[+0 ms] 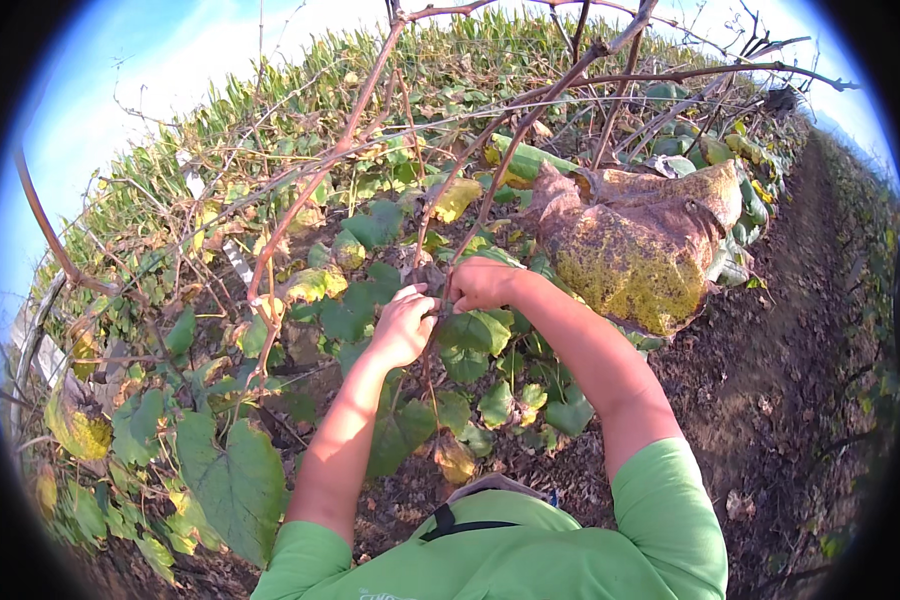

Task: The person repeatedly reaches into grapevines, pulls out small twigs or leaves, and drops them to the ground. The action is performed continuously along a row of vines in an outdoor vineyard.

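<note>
Both of my hands meet at a woody vine stem [495,180] that rises up and to the right among the leaves. My left hand [406,322] has its thumb and fingers closed at the stem, where it meets a thin wire or tie too small to make out. Just right of it and slightly higher, my right hand [481,285] is curled at the same spot, its fingertips partly hidden. A green vine leaf [477,331] lies right below my right hand. A large brown and yellow withered leaf [630,240] hangs near the camera, above my right forearm.
Reddish bare canes [345,139] and thin wires cross in front at the upper left. A big green leaf [231,484] hangs at the lower left. Pale posts [49,360] stand at the far left. A dirt path [784,300] runs along the right, with tall green plants [495,37] behind.
</note>
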The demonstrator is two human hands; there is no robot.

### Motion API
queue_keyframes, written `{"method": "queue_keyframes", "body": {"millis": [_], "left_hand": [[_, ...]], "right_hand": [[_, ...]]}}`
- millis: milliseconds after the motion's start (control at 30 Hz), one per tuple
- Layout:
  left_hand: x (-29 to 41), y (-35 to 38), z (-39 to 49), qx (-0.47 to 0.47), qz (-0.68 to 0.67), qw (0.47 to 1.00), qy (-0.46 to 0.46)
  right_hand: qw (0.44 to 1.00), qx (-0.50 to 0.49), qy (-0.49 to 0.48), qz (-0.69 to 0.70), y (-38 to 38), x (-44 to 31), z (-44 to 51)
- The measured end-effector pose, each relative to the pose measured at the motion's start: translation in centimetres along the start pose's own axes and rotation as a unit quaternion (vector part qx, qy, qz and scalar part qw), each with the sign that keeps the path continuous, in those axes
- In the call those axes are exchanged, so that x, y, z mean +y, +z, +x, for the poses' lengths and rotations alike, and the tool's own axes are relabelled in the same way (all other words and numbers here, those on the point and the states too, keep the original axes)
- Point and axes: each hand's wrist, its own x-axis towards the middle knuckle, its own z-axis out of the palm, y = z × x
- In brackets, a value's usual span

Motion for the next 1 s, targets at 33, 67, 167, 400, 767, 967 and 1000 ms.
{"method": "queue_keyframes", "body": {"millis": [33, 67, 167, 400, 767, 967, 1000], "left_hand": [[0.0, 0.1, -0.1, 0.008, 0.004, 1.000, 0.008], [0.1, 0.1, -0.1, 0.018, 0.009, 1.000, 0.011], [0.3, 0.3, -0.1, 0.038, 0.023, 0.999, 0.013], [0.3, 0.8, 0.1, 0.047, 0.064, 0.997, -0.001], [0.5, 1.0, 1.5, 0.043, 0.023, 0.994, -0.102], [1.0, 1.4, 1.0, 0.074, 0.019, 0.984, -0.161], [1.0, 1.3, 0.9, 0.077, 0.019, 0.985, -0.152]], "right_hand": [[1.000, 0.011, -0.023, -0.001, 0.1, 0.1, 0.0], [0.999, 0.008, -0.032, -0.011, 0.0, 0.3, 0.0], [0.998, 0.022, -0.044, -0.036, 0.4, 0.3, -0.3], [0.990, 0.138, 0.018, -0.011, 3.3, -1.2, -1.7], [0.906, 0.291, 0.132, 0.278, 4.3, -4.5, -3.1], [0.893, 0.337, 0.240, 0.177, 3.9, -6.1, -1.6], [0.886, 0.374, 0.230, 0.146, 4.0, -6.4, -1.6]]}}
